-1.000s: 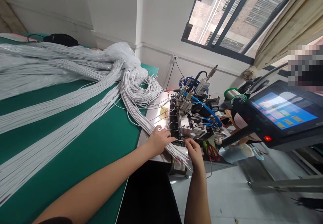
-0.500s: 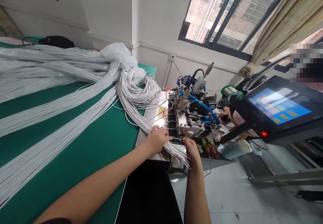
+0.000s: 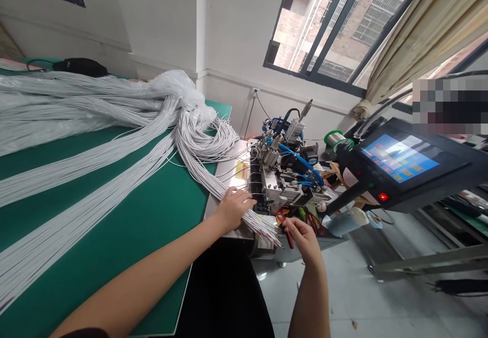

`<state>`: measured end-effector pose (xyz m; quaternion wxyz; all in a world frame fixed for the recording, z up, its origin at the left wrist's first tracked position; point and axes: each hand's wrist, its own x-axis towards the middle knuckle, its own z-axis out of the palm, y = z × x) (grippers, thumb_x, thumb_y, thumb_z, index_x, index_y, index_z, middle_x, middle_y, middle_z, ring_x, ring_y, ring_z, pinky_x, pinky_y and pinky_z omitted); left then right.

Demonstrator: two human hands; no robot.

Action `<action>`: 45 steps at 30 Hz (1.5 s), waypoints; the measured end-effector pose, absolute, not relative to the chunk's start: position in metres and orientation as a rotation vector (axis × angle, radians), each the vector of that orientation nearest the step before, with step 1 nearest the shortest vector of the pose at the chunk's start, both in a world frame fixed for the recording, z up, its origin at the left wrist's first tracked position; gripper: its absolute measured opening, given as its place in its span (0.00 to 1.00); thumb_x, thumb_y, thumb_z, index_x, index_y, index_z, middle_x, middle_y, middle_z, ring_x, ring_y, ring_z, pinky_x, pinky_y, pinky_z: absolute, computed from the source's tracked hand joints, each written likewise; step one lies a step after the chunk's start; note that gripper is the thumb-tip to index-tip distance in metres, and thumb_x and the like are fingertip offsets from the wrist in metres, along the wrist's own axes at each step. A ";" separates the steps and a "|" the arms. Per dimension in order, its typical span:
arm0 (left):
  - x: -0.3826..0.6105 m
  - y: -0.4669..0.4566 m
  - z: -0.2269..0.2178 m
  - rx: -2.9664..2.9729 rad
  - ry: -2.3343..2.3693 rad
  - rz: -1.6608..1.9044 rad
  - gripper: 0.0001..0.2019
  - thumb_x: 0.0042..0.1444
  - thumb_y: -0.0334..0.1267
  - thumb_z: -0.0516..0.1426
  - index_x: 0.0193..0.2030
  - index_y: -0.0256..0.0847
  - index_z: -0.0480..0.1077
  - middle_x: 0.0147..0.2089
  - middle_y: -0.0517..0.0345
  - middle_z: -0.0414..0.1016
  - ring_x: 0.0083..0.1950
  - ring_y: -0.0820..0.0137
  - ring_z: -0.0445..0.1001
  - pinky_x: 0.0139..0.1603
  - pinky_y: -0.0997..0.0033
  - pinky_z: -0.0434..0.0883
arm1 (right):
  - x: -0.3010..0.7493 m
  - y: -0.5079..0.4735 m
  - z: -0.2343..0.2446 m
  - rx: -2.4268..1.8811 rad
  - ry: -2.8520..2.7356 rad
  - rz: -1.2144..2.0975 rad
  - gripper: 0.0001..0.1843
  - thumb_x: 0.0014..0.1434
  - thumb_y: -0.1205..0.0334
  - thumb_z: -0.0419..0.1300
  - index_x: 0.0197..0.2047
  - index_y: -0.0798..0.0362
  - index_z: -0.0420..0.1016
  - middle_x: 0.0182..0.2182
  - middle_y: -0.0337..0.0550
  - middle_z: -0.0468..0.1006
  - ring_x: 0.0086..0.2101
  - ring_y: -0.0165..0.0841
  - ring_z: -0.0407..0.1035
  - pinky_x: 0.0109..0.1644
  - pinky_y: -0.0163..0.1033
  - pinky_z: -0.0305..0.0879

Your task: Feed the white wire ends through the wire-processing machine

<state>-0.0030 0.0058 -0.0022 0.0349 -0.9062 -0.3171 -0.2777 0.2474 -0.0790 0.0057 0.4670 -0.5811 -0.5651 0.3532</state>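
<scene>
pale wall (image 3: 152, 23) surfaces meet at a corner, with a socket (image 3: 256, 92) low down. a dark-framed window (image 3: 320, 28) shows daylight and a brick building (image 3: 353, 12) with barred openings. a beige curtain (image 3: 423, 28) hangs at its right. a green table (image 3: 152, 231) fills the left; the grey floor (image 3: 343, 292) gleams softly beside a metal frame (image 3: 430, 262).

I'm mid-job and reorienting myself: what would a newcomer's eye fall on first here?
First, the long bundles of pale cables fanned over the green tabletop at the left, one bunch passing under the left hand. Next, the metal machine with blue tubes right of centre, and the lit touchscreen farther right. Then the red-handled tool at the right hand.
</scene>
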 end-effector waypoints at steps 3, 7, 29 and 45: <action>-0.003 0.005 -0.001 -2.772 -0.971 -0.866 0.29 0.39 0.21 0.54 0.52 0.40 0.68 0.49 0.51 0.73 0.52 0.62 0.70 0.53 0.56 0.56 | 0.250 -0.089 0.015 -1.458 -1.486 0.955 0.16 0.54 0.48 0.63 0.33 0.55 0.76 0.27 0.42 0.74 0.26 0.31 0.64 0.28 0.34 0.59; -0.003 0.004 -0.001 -2.751 -0.948 -0.882 0.27 0.43 0.20 0.52 0.51 0.41 0.69 0.47 0.51 0.74 0.48 0.63 0.71 0.52 0.57 0.57 | 0.247 -0.089 0.014 -1.473 -1.519 0.906 0.15 0.53 0.49 0.64 0.32 0.55 0.77 0.27 0.44 0.75 0.24 0.31 0.65 0.25 0.34 0.59; -0.005 0.005 0.001 -2.793 -0.727 -0.837 0.18 0.52 0.31 0.54 0.50 0.41 0.69 0.39 0.54 0.73 0.38 0.66 0.71 0.37 0.66 0.64 | 0.207 -0.039 0.001 -1.020 -1.029 0.947 0.15 0.53 0.52 0.65 0.25 0.53 0.69 0.17 0.31 0.58 0.19 0.25 0.50 0.23 0.33 0.47; -0.002 0.001 0.006 -2.837 -0.896 -0.745 0.22 0.47 0.30 0.55 0.52 0.42 0.67 0.38 0.55 0.73 0.40 0.65 0.69 0.49 0.60 0.59 | 0.229 -0.028 -0.015 -1.495 -1.590 0.560 0.15 0.58 0.52 0.57 0.25 0.54 0.68 0.20 0.35 0.61 0.24 0.29 0.56 0.29 0.34 0.51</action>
